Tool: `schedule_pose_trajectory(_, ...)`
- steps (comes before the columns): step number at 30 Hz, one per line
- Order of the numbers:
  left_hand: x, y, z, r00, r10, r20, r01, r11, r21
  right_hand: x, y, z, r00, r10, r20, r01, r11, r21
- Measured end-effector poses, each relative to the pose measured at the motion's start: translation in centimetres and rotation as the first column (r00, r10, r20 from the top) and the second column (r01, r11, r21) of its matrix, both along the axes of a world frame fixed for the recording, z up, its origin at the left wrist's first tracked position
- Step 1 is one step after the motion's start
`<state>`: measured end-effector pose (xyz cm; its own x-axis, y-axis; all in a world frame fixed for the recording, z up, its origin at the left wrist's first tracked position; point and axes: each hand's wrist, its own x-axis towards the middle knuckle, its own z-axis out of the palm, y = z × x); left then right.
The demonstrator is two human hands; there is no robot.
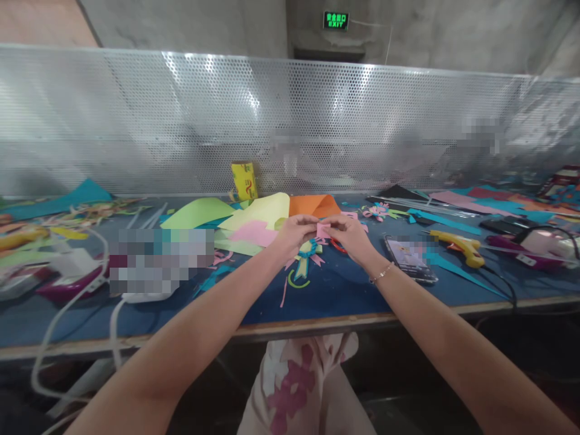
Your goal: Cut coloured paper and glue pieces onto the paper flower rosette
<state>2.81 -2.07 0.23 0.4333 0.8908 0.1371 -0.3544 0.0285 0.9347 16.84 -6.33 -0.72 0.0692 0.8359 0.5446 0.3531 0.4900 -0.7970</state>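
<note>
Between my two hands is a small pink piece of felt or paper (322, 231), pinched at both sides. My left hand (296, 234) grips its left edge with thumb and fingertips. On the other side, my right hand (348, 234) pinches it too, with a thin bracelet at the wrist. Just below them on the blue table lies a rosette (304, 257) in blue and cream with pink tails. A green curved strip (299, 281) rests under it. Red scissor handles (337, 244) show partly behind my right hand.
Coloured sheets, among them an orange one (312, 205), lie behind my hands. To the right are a phone (410, 258), a yellow glue gun (462, 244) with a cord, and blue strips. A yellow packet (244, 181) stands by the perforated metal partition (203, 133). White cables hang at left.
</note>
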Motion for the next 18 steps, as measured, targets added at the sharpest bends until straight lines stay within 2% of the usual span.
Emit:
schedule_pose_trajectory(7,0.02,0.09,-0.10,1.000,0.004,0.009,-0.004,1.000,-0.001,0.00,-0.06,0.07,0.999,-0.015,0.030,0.015,1.000,0.019)
schedule_pose_trajectory(13,0.04,-0.49,0.60,1.000,-0.008,-0.001,0.008,0.999,-0.042,0.25,0.38,0.01,0.999,-0.049,0.007,0.049,0.998,0.039)
schedule_pose_trajectory(18,0.18,-0.75,0.45,0.991,-0.020,-0.135,0.030,0.997,0.070,0.47,0.68,-0.09,0.995,-0.036,-0.094,0.041,0.998,0.045)
